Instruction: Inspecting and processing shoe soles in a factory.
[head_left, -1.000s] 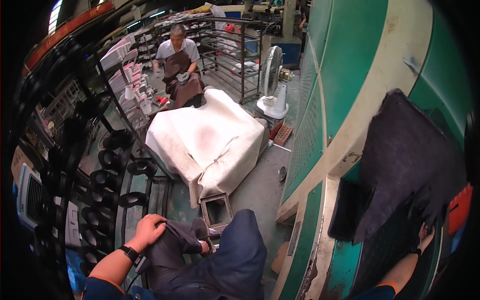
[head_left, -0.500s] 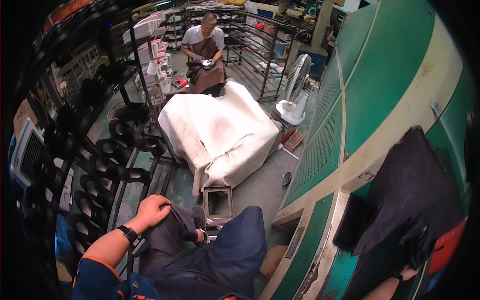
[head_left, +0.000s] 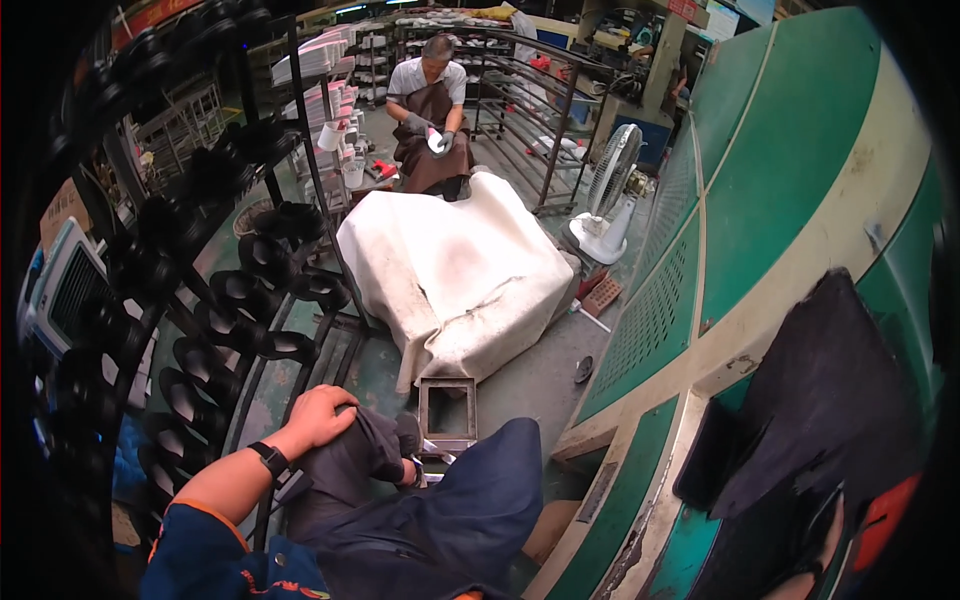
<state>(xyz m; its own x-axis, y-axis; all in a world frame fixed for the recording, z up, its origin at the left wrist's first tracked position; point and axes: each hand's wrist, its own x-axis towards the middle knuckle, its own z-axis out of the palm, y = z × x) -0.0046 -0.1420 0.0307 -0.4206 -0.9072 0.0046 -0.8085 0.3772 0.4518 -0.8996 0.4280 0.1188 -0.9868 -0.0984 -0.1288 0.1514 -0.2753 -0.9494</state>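
My left hand [head_left: 322, 415] lies flat on my left knee, fingers stretched out and holding nothing. At the lower right, my right hand [head_left: 831, 538] is partly in view beside a dark, curved, shiny thing [head_left: 818, 520]. Shadow and the dark thing hide its fingers, so I cannot tell whether it grips anything. Near it, a ragged black cloth [head_left: 815, 370] drapes over the green and cream machine [head_left: 790, 180]. A flat black object with rounded corners [head_left: 706, 455] leans at the cloth's left edge.
Racks of black shoes [head_left: 240, 290] stand close on my left. Ahead, a pale cloth [head_left: 460, 260] covers a bulky block, with a metal frame [head_left: 447, 382] before it. Beyond sits a co-worker [head_left: 432, 110] with gloved hands on a white item. A white fan [head_left: 612, 190] stands right.
The whole view has shifted slightly, so the scene sits lower and further right. My left hand stays on the knee. My right hand has turned and shows less; the dark thing beside it looks different.
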